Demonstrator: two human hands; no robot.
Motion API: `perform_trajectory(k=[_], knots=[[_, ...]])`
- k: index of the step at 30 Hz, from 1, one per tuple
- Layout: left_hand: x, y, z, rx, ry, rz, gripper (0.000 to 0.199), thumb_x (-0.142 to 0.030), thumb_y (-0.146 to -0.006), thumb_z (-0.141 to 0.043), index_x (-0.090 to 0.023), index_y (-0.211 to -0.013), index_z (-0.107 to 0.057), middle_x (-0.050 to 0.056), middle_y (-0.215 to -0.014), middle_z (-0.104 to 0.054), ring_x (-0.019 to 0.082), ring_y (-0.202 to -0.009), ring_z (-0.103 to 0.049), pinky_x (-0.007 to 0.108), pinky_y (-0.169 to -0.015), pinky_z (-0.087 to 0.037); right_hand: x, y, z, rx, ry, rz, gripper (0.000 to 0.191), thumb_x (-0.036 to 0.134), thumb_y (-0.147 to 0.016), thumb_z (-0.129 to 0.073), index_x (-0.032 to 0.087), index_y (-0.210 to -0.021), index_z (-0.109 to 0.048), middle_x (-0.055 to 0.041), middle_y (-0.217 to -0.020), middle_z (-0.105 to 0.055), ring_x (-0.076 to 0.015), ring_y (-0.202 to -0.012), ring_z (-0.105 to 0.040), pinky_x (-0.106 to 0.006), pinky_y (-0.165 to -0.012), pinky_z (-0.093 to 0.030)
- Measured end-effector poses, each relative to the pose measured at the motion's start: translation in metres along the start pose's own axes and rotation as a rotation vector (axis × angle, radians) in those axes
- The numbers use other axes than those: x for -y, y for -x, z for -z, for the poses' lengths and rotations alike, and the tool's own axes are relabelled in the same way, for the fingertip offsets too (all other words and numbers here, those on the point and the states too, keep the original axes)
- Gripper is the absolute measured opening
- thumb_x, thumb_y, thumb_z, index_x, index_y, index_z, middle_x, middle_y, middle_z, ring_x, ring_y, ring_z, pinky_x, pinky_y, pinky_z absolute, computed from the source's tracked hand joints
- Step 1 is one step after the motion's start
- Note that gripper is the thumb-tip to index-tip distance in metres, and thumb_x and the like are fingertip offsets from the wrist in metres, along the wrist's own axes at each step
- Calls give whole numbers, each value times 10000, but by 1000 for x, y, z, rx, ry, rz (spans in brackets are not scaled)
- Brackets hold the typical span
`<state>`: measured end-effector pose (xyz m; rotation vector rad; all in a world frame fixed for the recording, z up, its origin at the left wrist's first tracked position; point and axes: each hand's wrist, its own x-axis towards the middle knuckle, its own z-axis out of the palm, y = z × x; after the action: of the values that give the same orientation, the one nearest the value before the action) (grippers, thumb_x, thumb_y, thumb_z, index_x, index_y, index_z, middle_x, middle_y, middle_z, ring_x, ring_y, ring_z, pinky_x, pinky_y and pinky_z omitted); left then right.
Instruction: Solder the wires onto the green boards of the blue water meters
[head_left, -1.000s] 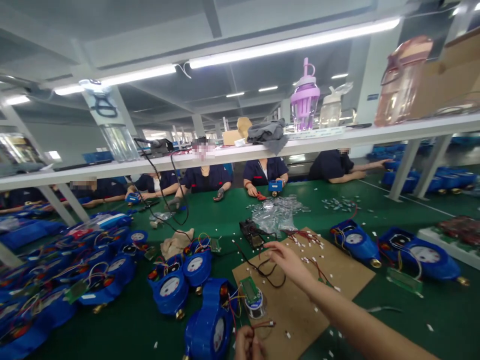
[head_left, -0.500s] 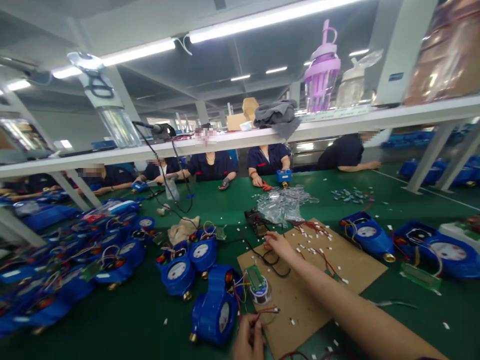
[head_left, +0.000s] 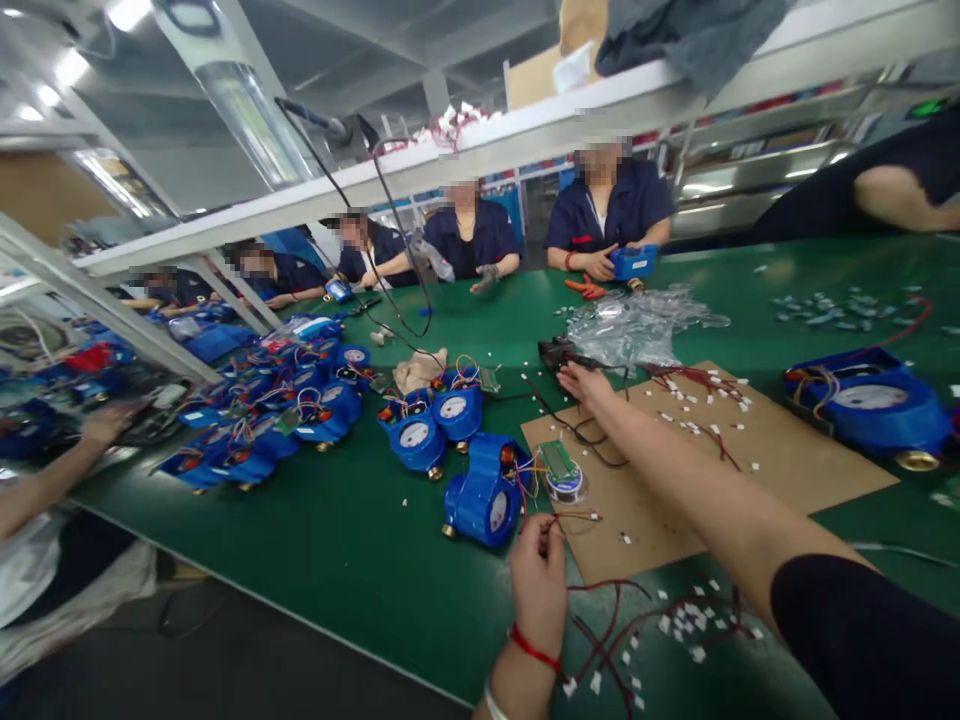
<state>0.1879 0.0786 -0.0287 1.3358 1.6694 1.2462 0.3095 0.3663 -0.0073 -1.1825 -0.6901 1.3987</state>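
My left hand (head_left: pixel 540 565) is closed in a pinch on a thin red and black wire lead (head_left: pixel 576 516) with a white connector at its end. Beside it a blue water meter (head_left: pixel 491 495) lies tilted on its side, coloured wires running to a green circuit board (head_left: pixel 556 460). That board rests on a spool of solder wire (head_left: pixel 566 487). Across the brown cardboard sheet (head_left: pixel 645 530) stretches my right arm. My right hand (head_left: pixel 589 388), fingers bent together, is at a small black device (head_left: pixel 556 352) with a black cable; what its fingertips hold is hidden.
Several blue meters (head_left: pixel 285 400) crowd the green bench on the left; another meter (head_left: pixel 870 400) lies right. Wire leads (head_left: pixel 697 380) and clear plastic bags (head_left: pixel 637 325) lie farther back. A white shelf (head_left: pixel 375 190) crosses overhead. Co-workers sit opposite; another person's arm (head_left: pixel 52 475) reaches in at left.
The view has swung left and down, showing the bench's front edge and more of my left forearm. Both hands keep nearly the same places on the bench. A co-worker opposite now holds a blue meter.
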Motion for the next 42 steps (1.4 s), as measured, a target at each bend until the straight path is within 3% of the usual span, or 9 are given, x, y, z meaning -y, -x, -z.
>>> perform_trajectory(k=[5, 10, 13, 17, 22, 26, 33, 42], knots=[[0, 1, 0, -10, -91, -53, 196, -262, -883, -465, -157, -934, -622, 49, -810, -632, 139, -710, -587, 236, -622, -457, -1, -6, 11, -102, -90, 99, 184, 248, -914, -494, 130, -1045, -549, -45, -942, -630, -109, -745, -635, -257, -655, -542], [-1, 0, 0, -21, -154, -143, 197, -255, -890, -459, -160, -896, -631, 42, -823, -605, 130, -705, -549, 241, -635, -436, 10, 11, 42, -188, -140, 246, 121, 246, -884, -481, 155, -928, -546, -19, -814, -645, -77, -651, -636, -179, -568, -516], [-3, 0, 0, -20, -169, -150, 196, -259, -893, -461, -158, -894, -629, 40, -826, -599, 130, -717, -548, 240, -644, -433, 15, 36, 65, -189, -191, 346, 118, 266, -823, -559, 173, -897, -556, 0, -747, -622, -74, -604, -614, -184, -555, -506], [-4, 0, -1, -26, -188, -138, 177, -250, -891, -469, -160, -869, -620, 32, -817, -596, 128, -719, -546, 238, -650, -426, 20, 91, 88, -19, -238, 453, 191, 302, -797, -600, 250, -977, -564, 31, -725, -612, -84, -603, -602, -217, -604, -518], [-4, 1, -2, -20, -196, -120, 172, -243, -897, -460, -163, -872, -609, 35, -837, -594, 141, -770, -549, 245, -683, -425, 16, 173, 108, 189, -118, 376, 282, 327, -852, -532, 254, -1122, -568, -39, -963, -677, -122, -776, -655, -253, -701, -526], [-4, 0, -2, -14, -210, -119, 165, -238, -901, -451, -169, -867, -596, 35, -848, -588, 148, -792, -545, 252, -703, -420, -3, 216, 127, 232, 32, 277, 321, 346, -823, -589, 229, -1121, -575, -84, -1007, -683, -185, -815, -675, -320, -717, -537], [-4, -4, 0, 20, -248, -190, 143, -187, -886, -451, -173, -791, -558, 41, -859, -579, 163, -842, -543, 276, -763, -423, -34, 231, 150, 192, 266, 246, 298, 367, -798, -639, 219, -1048, -574, -43, -840, -681, -166, -713, -652, -300, -659, -535], [-6, -3, -1, 56, -191, -162, 135, -150, -866, -453, -183, -769, -541, 58, -914, -592, 188, -917, -555, 336, -849, -428, -26, 244, 148, 279, 398, 215, 164, 362, -863, -564, 221, -945, -543, -4, -734, -635, -124, -640, -604, -238, -617, -513]])
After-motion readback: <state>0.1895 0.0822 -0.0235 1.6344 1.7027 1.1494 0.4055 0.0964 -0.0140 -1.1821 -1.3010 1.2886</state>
